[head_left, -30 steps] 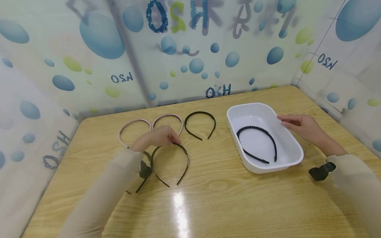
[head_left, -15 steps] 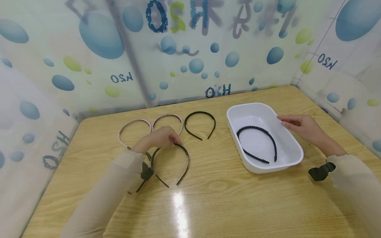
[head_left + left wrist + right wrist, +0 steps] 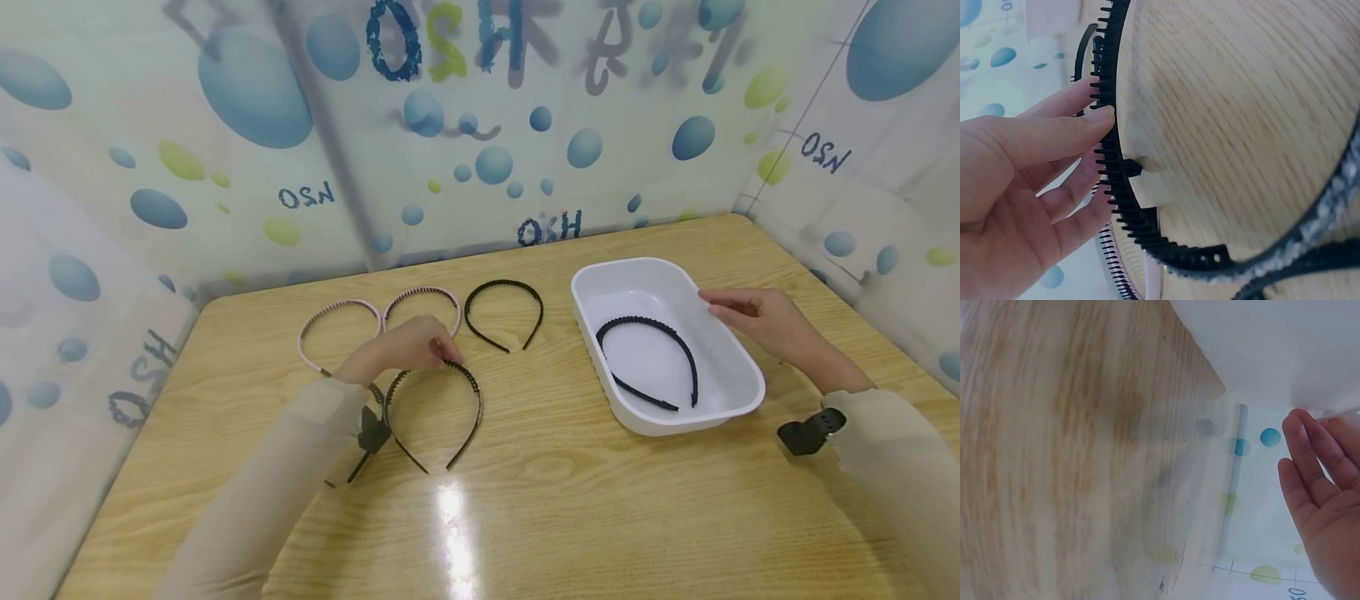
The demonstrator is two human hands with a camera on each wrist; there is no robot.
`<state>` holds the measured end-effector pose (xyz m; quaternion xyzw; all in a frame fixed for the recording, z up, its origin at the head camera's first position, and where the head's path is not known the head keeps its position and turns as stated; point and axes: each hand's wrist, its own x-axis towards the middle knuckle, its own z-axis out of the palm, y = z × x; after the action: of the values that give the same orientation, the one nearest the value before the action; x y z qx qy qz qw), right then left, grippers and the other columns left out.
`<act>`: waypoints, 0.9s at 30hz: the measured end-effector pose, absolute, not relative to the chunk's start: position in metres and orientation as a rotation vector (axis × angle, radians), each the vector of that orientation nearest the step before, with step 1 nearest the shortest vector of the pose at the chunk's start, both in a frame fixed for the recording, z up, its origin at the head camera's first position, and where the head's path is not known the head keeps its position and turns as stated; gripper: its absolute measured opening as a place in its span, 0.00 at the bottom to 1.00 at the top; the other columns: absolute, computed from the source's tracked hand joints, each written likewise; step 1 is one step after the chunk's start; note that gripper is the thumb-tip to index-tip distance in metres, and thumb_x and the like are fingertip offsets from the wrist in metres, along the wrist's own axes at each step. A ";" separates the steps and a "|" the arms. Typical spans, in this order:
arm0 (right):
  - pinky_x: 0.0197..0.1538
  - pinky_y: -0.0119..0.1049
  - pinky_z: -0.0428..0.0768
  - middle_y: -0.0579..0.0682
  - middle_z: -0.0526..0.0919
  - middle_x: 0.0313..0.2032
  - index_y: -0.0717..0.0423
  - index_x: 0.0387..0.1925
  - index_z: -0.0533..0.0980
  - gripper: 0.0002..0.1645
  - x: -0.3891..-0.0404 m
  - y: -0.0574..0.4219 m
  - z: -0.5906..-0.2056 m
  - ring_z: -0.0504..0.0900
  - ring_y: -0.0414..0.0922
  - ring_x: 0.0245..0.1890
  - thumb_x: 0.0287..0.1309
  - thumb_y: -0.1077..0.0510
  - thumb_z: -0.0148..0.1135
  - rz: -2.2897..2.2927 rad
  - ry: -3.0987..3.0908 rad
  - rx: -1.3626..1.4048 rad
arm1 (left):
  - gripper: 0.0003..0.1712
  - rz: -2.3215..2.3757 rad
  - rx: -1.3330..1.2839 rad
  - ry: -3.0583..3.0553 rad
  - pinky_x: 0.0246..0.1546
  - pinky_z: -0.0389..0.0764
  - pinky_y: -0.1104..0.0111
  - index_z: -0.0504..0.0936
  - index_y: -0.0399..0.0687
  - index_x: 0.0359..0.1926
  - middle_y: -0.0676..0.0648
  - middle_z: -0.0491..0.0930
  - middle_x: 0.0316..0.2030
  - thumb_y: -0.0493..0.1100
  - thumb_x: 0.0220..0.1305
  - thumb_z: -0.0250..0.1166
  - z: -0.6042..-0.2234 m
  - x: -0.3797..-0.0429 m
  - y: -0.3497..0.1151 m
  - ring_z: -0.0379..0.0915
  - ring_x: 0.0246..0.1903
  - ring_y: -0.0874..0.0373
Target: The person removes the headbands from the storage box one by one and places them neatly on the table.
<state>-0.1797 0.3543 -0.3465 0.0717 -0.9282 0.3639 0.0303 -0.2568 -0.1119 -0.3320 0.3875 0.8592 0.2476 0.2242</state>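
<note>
My left hand (image 3: pixel 411 343) pinches the top of a black toothed headband (image 3: pixel 470 378) at the left of the table. In the left wrist view the thumb lies on its teeth side with the fingers behind, and the band has a glittery outer face (image 3: pixel 1329 206). Another dark headband (image 3: pixel 360 467) lies partly hidden under my left wrist. My right hand (image 3: pixel 765 323) touches the right rim of a white plastic basin (image 3: pixel 742 392), its fingers fairly straight along the outside in the right wrist view. Inside the basin rests a black headband (image 3: pixel 681 354).
Behind my left hand lie two pink headbands, the left one (image 3: pixel 302 337) and the right one (image 3: pixel 454 304). A black headband (image 3: pixel 542 308) lies between them and the basin. The wooden table (image 3: pixel 585 517) meets patterned walls (image 3: pixel 465 200) at the back and sides.
The pinched headband and my left hand have shifted very slightly to the right. My right hand and the basin have stayed in place.
</note>
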 end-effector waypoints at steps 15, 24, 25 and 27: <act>0.36 0.13 0.69 0.68 0.71 0.53 0.68 0.56 0.70 0.24 -0.180 0.354 -0.347 0.64 0.14 0.38 0.64 0.56 0.52 1.129 -2.841 0.227 | 0.13 0.691 1.072 2.393 0.38 0.77 0.69 0.85 0.38 0.37 0.46 0.83 0.34 0.23 0.49 0.64 -0.347 -0.261 -0.111 0.78 0.36 0.56; 0.36 0.13 0.69 0.69 0.71 0.53 0.69 0.56 0.69 0.24 -0.179 0.354 -0.346 0.63 0.14 0.38 0.64 0.57 0.52 1.129 -2.843 0.238 | 0.14 0.684 1.089 2.411 0.36 0.78 0.69 0.85 0.37 0.36 0.46 0.83 0.33 0.23 0.48 0.64 -0.346 -0.259 -0.110 0.78 0.34 0.56; 0.36 0.13 0.69 0.69 0.71 0.53 0.69 0.56 0.69 0.24 -0.179 0.354 -0.346 0.63 0.14 0.38 0.64 0.57 0.52 1.129 -2.845 0.237 | 0.14 0.684 1.086 2.414 0.36 0.78 0.69 0.85 0.37 0.35 0.46 0.83 0.33 0.22 0.47 0.64 -0.346 -0.259 -0.110 0.78 0.34 0.56; 0.36 0.13 0.69 0.69 0.71 0.53 0.69 0.56 0.69 0.24 -0.179 0.354 -0.347 0.63 0.14 0.38 0.64 0.57 0.52 1.128 -2.848 0.236 | 0.14 0.679 1.082 2.422 0.36 0.78 0.69 0.85 0.38 0.35 0.46 0.83 0.33 0.22 0.47 0.64 -0.346 -0.259 -0.110 0.78 0.34 0.56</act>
<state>-0.1791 0.3545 -0.3466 0.0767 -0.9264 0.3671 0.0347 -0.2585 -0.1098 -0.3462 0.3871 0.8666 0.2430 0.2004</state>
